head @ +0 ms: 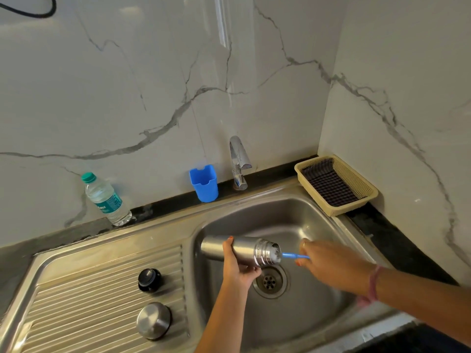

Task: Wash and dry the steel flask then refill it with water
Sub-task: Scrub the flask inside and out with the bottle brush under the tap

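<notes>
Head view, near to far. Closest, on the ribbed steel drainboard point(102, 289): a domed brushed-steel cap point(153, 321) and, just behind it, a black inner stopper point(149, 279), both off the flask, so it's opened up already.

Over the sink point(318, 225) basin, w/ the round drain point(270, 281) right below: left hand point(238, 266) wraps the steel flask point(234, 249) around its mid-body, holding it nearly horizontal, mouth pointing right. Right hand point(328, 263) pinches the thin blue handle of a bottle brush point(295, 256), white bristle head sitting at the flask's threaded mouth. Looks like wash stage, inside scrub under way; can't tell if soap's in there. Rinse, dry & refill all left, by my read. Flask is smooth satin cylinder w/ ringed neck.

Further back on the dark stone surface: chrome tap point(238, 161), no water running; blue plastic cup point(204, 183); clear plastic water bottle point(105, 198) w/ green cap, prob. for refill. Back right corner: cream mesh basket point(356, 179) holding a dark checked cloth point(328, 186), likely for drying. Wall is glossy white marble-look w/ grey veins.
</notes>
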Available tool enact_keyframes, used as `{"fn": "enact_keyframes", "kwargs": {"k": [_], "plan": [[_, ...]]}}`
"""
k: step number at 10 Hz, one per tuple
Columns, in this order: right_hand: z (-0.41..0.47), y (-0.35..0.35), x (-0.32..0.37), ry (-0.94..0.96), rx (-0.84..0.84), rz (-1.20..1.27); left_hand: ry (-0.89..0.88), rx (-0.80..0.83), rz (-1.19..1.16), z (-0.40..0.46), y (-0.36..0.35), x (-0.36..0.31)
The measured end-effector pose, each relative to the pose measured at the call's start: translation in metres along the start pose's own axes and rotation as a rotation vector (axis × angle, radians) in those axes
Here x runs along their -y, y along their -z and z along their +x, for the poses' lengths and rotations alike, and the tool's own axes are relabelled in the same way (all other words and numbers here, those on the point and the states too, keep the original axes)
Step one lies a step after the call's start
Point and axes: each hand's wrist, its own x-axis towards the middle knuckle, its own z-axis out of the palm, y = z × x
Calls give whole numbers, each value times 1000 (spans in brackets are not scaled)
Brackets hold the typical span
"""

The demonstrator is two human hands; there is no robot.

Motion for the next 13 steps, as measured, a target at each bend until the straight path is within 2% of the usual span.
{"fn": "enact_keyframes", "kwargs": {"k": [1, 2, 3, 4, 5, 6, 7, 8, 9, 10, 11, 12, 13], "plan": [[-13, -12, 3, 189, -238, -443, -4, -11, -10, 1, 0, -1], [-19, -1, 12, 150, 10, -232, -5, 6, -7, -1, 0, 1], [-12, 10, 7, -306, 402, 767, -8, 42, -10, -3, 2, 4], [-11, 17, 10, -611, 641, 1460, -9, 66, -22, -1, 1, 4], [-19, 4, 12, -297, 373, 615, -27, 65, -3, -2, 1, 4], [-33, -15, 11, 61, -80, -264, -33, 38, -26, -5, 1, 3], [-38, -11, 21, 110, -122, -312, -28, 33, -16, -5, 1, 5], [-31, 4, 21, -101, 112, 122, -15, 39, -14, -6, 5, 8], [-19, 15, 4, -432, 482, 977, 9, 55, -32, -8, 7, 7], [-23, 25, -9, -516, 642, 1130, -2, 63, -19, -10, 7, 6], [-27, 30, -18, -507, 683, 1140, -21, 48, -27, -11, 7, 4], [-35, 25, -20, -453, 631, 1069, -38, 47, -26, -10, 8, 1], [-45, 12, -12, -169, 266, 333, -49, 51, -21, -10, 8, 4]]}}
